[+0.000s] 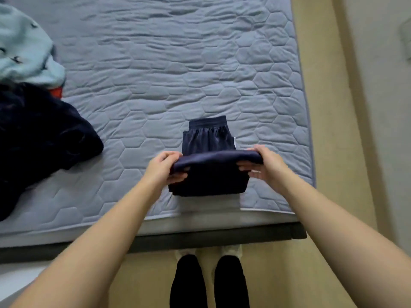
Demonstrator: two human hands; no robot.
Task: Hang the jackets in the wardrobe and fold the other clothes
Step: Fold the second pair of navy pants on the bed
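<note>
I see the dark navy fabric shorts (pixel 209 176) lying on the grey quilted mattress (pixel 155 74), close to its near edge and towards the right corner. The gathered elastic waistband (pixel 208 121) points to the far side and lies flat. The near part of the shorts is doubled over, and that fold is raised between my two hands. My left hand (pixel 165 166) pinches the left end of the fold, thumb on top and fingers curled under the cloth. My right hand (pixel 264 165) pinches the right end in the same way, so the shorts sit directly between the hands and just beyond them. Well apart on the left lies a crumpled dark navy garment (pixel 44 138), and further off at the far left a pale blue fleecy garment (pixel 24 47) touches it.
</note>
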